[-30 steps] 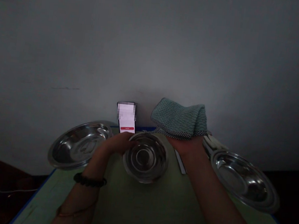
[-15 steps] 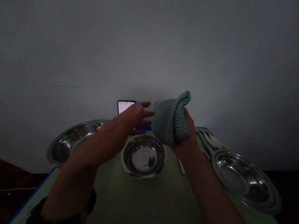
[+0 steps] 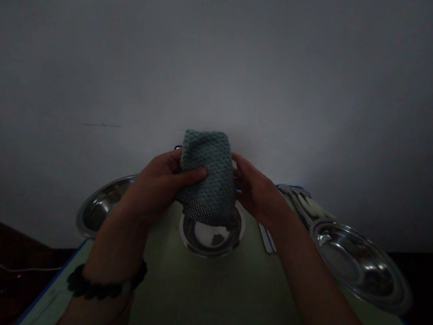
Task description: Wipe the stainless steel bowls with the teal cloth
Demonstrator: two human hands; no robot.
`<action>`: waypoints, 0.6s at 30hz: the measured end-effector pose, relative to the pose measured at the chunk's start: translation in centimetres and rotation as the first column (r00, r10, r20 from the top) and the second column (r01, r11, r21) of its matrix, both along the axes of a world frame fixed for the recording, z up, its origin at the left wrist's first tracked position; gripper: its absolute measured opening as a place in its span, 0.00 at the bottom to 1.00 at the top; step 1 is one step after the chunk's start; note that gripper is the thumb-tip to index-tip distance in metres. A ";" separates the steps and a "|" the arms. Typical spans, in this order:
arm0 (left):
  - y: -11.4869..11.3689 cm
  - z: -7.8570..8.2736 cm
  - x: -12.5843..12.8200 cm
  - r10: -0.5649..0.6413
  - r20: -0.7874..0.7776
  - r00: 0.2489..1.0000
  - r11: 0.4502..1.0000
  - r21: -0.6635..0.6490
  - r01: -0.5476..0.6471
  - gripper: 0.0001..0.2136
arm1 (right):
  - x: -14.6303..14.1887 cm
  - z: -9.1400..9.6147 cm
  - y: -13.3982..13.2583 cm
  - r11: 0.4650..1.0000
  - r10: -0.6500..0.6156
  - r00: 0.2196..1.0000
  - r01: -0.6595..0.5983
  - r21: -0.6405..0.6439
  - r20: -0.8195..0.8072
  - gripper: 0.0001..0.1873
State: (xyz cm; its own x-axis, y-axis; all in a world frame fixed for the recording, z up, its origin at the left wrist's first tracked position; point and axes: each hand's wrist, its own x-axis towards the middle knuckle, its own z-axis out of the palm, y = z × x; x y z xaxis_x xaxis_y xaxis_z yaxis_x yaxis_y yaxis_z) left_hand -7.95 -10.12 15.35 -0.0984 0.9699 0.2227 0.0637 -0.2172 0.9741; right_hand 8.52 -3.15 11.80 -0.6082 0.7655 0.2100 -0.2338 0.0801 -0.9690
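Teal waffle-weave cloth [image 3: 207, 174] with a dark checked hem, folded, held upright in the air just above the small steel bowl [image 3: 211, 236], lower edge covering the bowl's far rim. Dim light throughout.

Far left of the bowl: wide steel plate [image 3: 99, 207], partly hidden behind the left wrist. Nearer than the bowl and to its left: dark beaded bracelet [image 3: 103, 287] around that wrist. Above and left of the bowl: left hand [image 3: 156, 185], closed on the cloth's left side, thumb laid across the front. Directly above the bowl: the cloth itself, gripped between both hands. Above and right of the bowl: right hand [image 3: 257, 192], fingers curled around the cloth's right edge, holding it. Just right of the bowl: slim metal utensil [image 3: 268, 239] flat on the pale green table [image 3: 206, 304]. Further right and behind: pale-handled utensils [image 3: 304, 201], too dark to identify. Far right of the bowl: second wide steel plate [image 3: 359, 265]. Behind the bowl: plain grey wall [image 3: 226, 56].
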 end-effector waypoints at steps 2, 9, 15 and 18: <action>0.1 0.0 0.0 0.011 -0.027 1.000 1.000 -0.010 -0.012 0.16 | 0.3 -0.1 0.1 0.993 0.071 0.995 -0.077 -0.085 -0.066 0.29; -0.1 -0.1 0.0 -0.053 -0.083 0.995 0.995 -0.089 0.045 0.17 | 0.1 -0.3 0.2 0.978 0.110 0.972 -0.143 -0.150 -0.205 0.23; 0.0 -0.2 0.3 -0.028 -0.043 0.999 0.997 -0.068 0.025 0.17 | 0.2 -0.2 0.5 0.988 -0.010 0.953 -0.036 -0.147 -0.304 0.15; 0.3 -0.3 0.5 -0.010 0.013 1.000 0.999 -0.046 0.011 0.20 | 0.4 -0.3 0.7 0.988 -0.152 0.949 0.141 -0.057 -0.277 0.13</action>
State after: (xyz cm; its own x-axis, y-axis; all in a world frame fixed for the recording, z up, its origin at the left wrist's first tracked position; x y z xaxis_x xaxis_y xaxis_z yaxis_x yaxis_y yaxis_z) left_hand -7.48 -9.83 15.08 -0.0911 0.9800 0.1768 0.0489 -0.1730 0.9837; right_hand 8.90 -2.41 11.51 -0.4094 0.8519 0.3266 -0.4843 0.1004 -0.8691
